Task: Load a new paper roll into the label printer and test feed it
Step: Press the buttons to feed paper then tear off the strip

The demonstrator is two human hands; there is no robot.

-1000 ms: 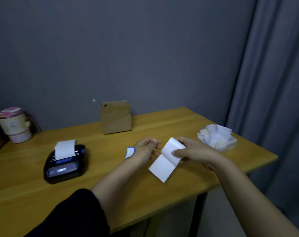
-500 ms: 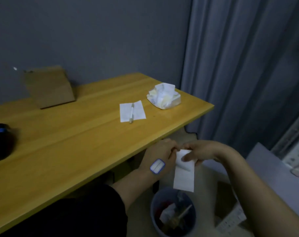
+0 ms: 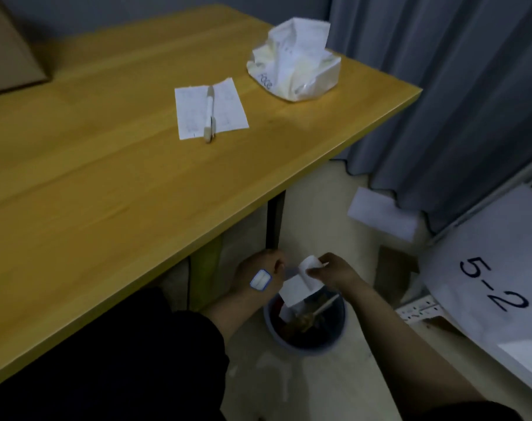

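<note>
Both hands hang below the table's front edge, over a bin. My right hand [image 3: 331,271] pinches the curled top of a white strip of label paper [image 3: 298,285], which hangs down toward the bin. My left hand [image 3: 258,271] closes on the strip's left side; a blue-edged label [image 3: 260,279] sticks to its back. The label printer is out of view.
A blue waste bin [image 3: 307,341] with rubbish stands on the floor under my hands. On the wooden table [image 3: 106,177] lie a paper slip with a pen [image 3: 209,112], a tissue pack [image 3: 295,68] and a cardboard box [image 3: 9,53]. Grey curtain and white boards at right.
My view swung right and down, so the printer left the frame. Both hands carried the strip from above the table down past its edge to above the bin.
</note>
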